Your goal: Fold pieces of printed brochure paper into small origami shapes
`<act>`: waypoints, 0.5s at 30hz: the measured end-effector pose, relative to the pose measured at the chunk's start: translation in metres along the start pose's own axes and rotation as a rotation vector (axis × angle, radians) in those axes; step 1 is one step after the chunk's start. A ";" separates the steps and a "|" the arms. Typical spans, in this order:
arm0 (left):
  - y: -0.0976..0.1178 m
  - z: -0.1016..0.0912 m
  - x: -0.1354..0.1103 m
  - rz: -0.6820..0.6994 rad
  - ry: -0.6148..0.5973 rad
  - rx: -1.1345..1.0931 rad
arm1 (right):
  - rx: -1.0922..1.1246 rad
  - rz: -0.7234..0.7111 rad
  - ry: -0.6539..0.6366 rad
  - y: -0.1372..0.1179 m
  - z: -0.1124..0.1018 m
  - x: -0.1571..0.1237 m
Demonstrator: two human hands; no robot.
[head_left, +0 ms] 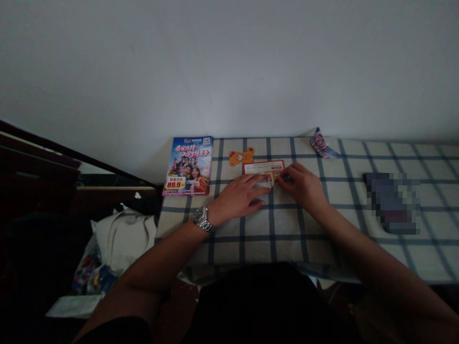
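Note:
A printed paper leaflet (263, 166), white with a red border, lies on the checked tablecloth between my hands. Its lower part looks folded over, with a bit of yellow and red print near the right edge. My left hand (238, 193), wearing a metal watch (203, 219) on the wrist, rests flat across the leaflet's lower left with its fingers spread. At the leaflet's right edge, the thumb and fingers of my right hand (303, 185) are pinched together on the paper. My fingers hide part of the leaflet.
A stack of colourful flyers (188, 165) sits at the table's left end. An orange bear-shaped cutout or print (242, 156) is behind the leaflet. A folded flyer piece (322, 145) stands near the wall. A dark, pixelated object (390, 203) lies right. White bags (125, 236) are on the lower left.

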State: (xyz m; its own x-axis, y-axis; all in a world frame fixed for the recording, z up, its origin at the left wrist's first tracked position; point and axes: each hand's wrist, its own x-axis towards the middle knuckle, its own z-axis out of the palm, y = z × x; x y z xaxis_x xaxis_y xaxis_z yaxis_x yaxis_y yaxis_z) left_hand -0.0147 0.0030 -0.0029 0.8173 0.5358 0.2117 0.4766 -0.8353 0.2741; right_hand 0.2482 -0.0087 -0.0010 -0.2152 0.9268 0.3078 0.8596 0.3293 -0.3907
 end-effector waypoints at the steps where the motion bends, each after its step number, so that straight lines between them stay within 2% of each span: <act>1: 0.000 0.000 0.000 0.000 0.000 0.000 | -0.017 -0.010 -0.022 -0.003 0.001 -0.001; 5: 0.000 0.000 -0.001 0.010 0.012 0.003 | -0.063 -0.007 -0.065 -0.006 0.006 -0.003; 15: -0.001 0.000 -0.001 0.008 0.017 -0.001 | -0.103 0.113 0.019 0.019 0.003 0.012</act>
State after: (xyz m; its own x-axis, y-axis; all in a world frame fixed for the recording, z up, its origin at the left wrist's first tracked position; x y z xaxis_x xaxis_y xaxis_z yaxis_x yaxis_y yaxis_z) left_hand -0.0158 0.0027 -0.0036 0.8153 0.5313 0.2301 0.4700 -0.8394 0.2729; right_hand 0.2602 0.0087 -0.0074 -0.1066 0.9530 0.2834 0.9211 0.2020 -0.3329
